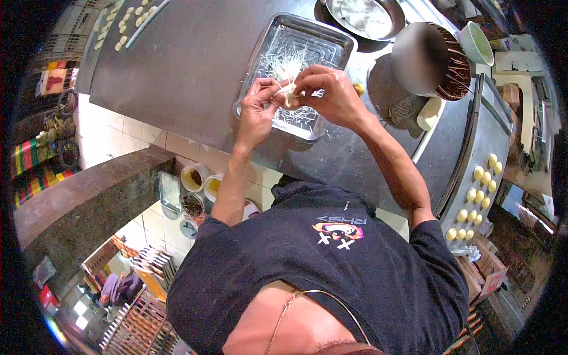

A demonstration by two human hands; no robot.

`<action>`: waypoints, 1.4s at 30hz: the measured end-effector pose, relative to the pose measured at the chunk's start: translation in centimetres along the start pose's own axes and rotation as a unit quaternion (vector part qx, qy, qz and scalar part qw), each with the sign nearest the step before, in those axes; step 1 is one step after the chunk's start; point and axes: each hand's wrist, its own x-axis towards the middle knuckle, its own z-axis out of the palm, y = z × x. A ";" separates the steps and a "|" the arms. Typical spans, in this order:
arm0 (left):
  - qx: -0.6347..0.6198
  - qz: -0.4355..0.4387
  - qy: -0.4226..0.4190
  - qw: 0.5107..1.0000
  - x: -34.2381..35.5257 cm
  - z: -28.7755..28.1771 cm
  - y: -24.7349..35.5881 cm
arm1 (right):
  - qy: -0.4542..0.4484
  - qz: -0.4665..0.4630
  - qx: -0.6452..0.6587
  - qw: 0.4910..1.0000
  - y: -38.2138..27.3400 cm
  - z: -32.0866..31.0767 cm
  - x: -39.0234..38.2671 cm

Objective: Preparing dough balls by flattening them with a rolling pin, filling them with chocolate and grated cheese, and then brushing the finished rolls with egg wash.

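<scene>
My left hand (258, 112) and my right hand (332, 94) meet above a rectangular metal tray (313, 34). Between their fingertips they pinch a small piece of pale dough (289, 90); the fingers cover part of it. The thumb and fingers of both hands are closed on the piece. Fine pale shreds (284, 59) lie heaped in the tray's middle and scattered over its bottom, just beneath the hands. What the shreds are made of, I cannot make out. A small yellowish lump (358, 89) sits by the tray's right side, near my right hand.
On the dark worktop (177, 65), small dough pieces (123, 26) lie at far left beside a pale rod. A round metal dish (361, 18), a dark brown basket (458, 68) and a green bowl (478, 44) stand at far right. A board (494, 148) at right carries several dough balls.
</scene>
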 end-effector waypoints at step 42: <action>-0.436 -0.185 0.237 0.848 -1.5 4.1 0.4 | 0.014 0.020 0.030 0.999 -3.0 1.0 0.0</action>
